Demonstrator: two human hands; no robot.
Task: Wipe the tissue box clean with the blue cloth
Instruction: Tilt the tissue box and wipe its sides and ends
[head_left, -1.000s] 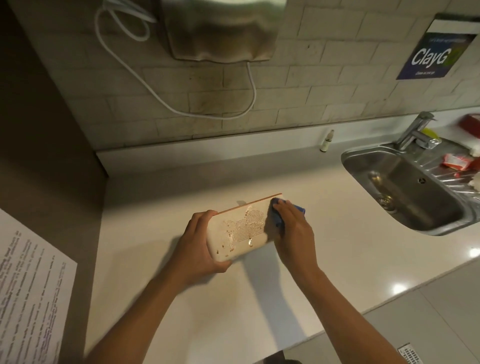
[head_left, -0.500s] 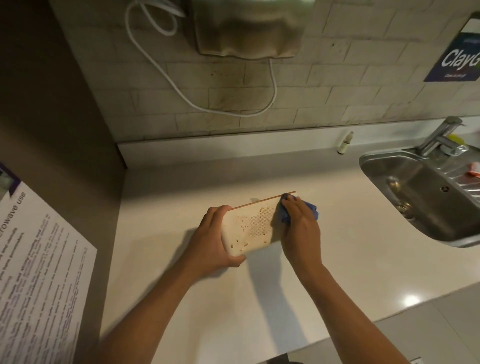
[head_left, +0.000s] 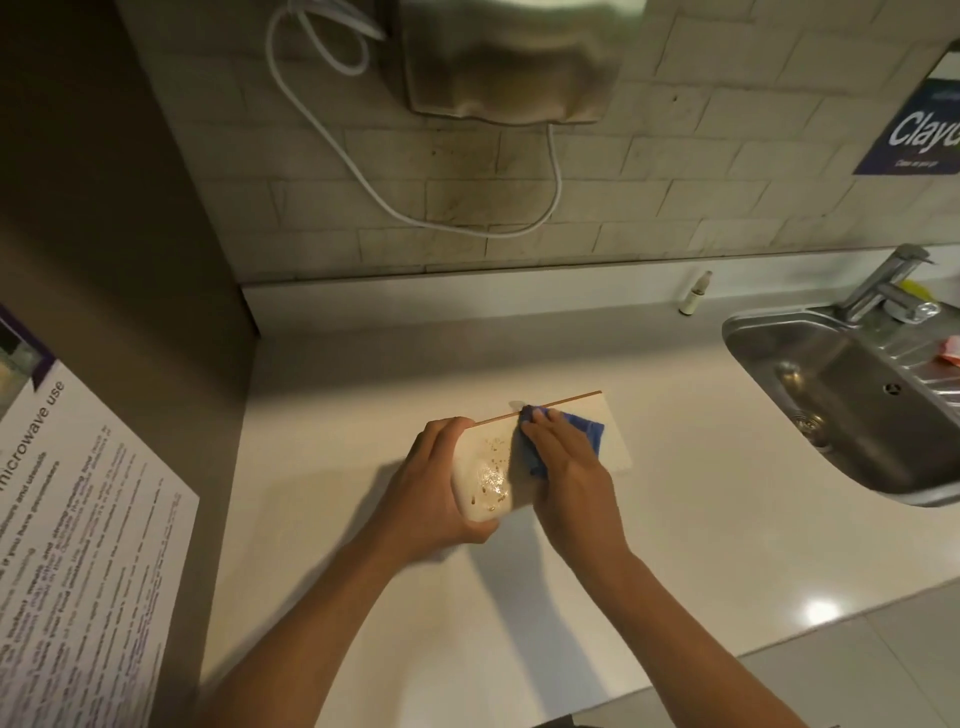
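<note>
Lying on the white table (head_left: 519, 623), the box (head_left: 488, 467) has its long side running from near-left to far-right, with the far end pointing toward the sink (head_left: 831, 415). Its big pale face looks up at the camera, and a thin brown edge runs along the far side. Little brown spots and a shiny wet patch sit on the near-left part of that face.

The left hand (head_left: 431, 493) is curled around the near-left end of the box and grips it. The right hand (head_left: 566, 467) lies over the middle of the box with its fingers mostly straight, pressing the blue cloth (head_left: 587, 434) down on the face. The cloth is bunched under the fingers and sticks out on the far side of the hand.

Bare table lies all around the box: in front, behind, and to the right up to the sink. On the left, a dark wall (head_left: 130, 260) stands near, with a paper sign (head_left: 78, 545) stuck on it. The table's front edge runs close to the person's arms.

Against the back wall stands a small bottle (head_left: 695, 293), well apart from the box. A tap (head_left: 883, 283) sits behind the sink. High on the tiled wall hangs a metal dryer (head_left: 509, 57) with a white cord (head_left: 415, 208) looping down. A dark poster (head_left: 919, 130) is at the far right.
</note>
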